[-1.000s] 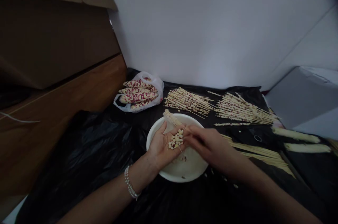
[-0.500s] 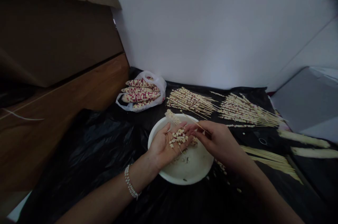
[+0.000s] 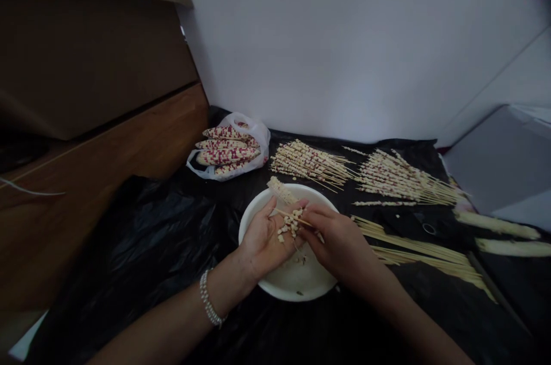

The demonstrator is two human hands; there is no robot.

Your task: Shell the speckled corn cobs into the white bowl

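Observation:
Palm up over the white bowl (image 3: 297,290), my left hand (image 3: 260,241) cups a small heap of loose corn kernels (image 3: 287,228). My right hand (image 3: 338,236) pinches a thin wooden skewer (image 3: 282,213), whose tip points left across the left palm, over the kernels. No kernels can be made out on the skewer's visible length. Behind my left fingers, a pale corn cob (image 3: 279,188) leans over the bowl's far rim. A few bits lie in the bottom of the bowl.
A white plastic bag (image 3: 263,141) holds several red-and-cream corn cobs (image 3: 228,156). Two piles of kernel-threaded skewers (image 3: 301,158) (image 3: 387,175) lie by the wall. Bare skewers (image 3: 430,256) and two stripped cobs (image 3: 512,247) are at right. Black plastic sheeting (image 3: 163,244) covers the surface.
My right hand has moved slightly down and left, bringing the skewer lower across my left palm over the kernels. My left hand stays nearly in place.

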